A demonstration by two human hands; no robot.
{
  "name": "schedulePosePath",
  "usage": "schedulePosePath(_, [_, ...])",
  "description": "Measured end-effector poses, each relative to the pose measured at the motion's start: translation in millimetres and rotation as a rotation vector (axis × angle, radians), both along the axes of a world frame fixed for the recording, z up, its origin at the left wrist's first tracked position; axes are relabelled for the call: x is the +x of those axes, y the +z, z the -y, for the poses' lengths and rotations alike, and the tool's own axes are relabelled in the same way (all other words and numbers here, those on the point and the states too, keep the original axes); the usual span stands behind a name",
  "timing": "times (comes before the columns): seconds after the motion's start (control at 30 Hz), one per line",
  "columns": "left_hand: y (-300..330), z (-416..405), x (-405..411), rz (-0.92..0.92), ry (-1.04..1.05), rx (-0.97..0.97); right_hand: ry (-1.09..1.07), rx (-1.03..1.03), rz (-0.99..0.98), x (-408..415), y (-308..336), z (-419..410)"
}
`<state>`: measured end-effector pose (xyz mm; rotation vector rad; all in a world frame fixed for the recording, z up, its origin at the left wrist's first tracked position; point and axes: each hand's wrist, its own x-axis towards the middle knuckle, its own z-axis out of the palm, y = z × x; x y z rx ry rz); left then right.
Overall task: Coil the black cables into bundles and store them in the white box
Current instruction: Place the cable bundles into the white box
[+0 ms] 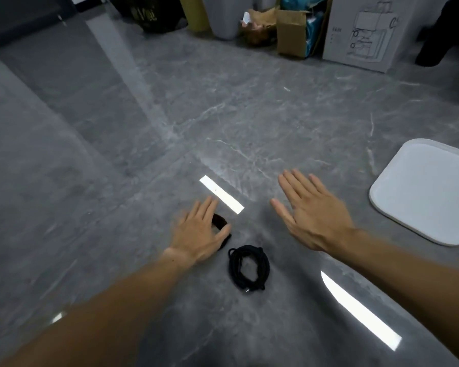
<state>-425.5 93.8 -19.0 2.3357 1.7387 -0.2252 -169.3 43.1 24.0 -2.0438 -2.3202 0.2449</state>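
Both of our hands are out over the grey floor (223,115) in the head view. Our left hand (199,231) reaches down onto a black cable bundle (219,221), most of which is hidden under the palm; the fingers lie fairly straight with the thumb angled toward the coil, and through the motion blur we cannot tell whether it is already pinching the cable or only touching it. Our right hand (310,215) hovers flat, fingers spread, holding nothing.

A second coiled black cable (249,268) lies loose on the floor just beside our left wrist, between our two forearms, with a small light-tipped plug at its near edge. The white box (376,192) sits well apart to the right, past our right hand, and looks to hold nothing in the part we can see.

We judge both bundles coiled but neither stored. The risk is in the lift: a one-sided grab on an untied coil could let its loops spill open, and sweeping the left arm rightward could drag the second coil and undo it.
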Motion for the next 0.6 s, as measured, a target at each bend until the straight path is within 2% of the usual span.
schedulePosePath(0.6, [-19.7, 3.2, -4.6, -0.045, -0.043, -0.075, 0.012, -0.027, 0.039, -4.7, -6.5, 7.7])
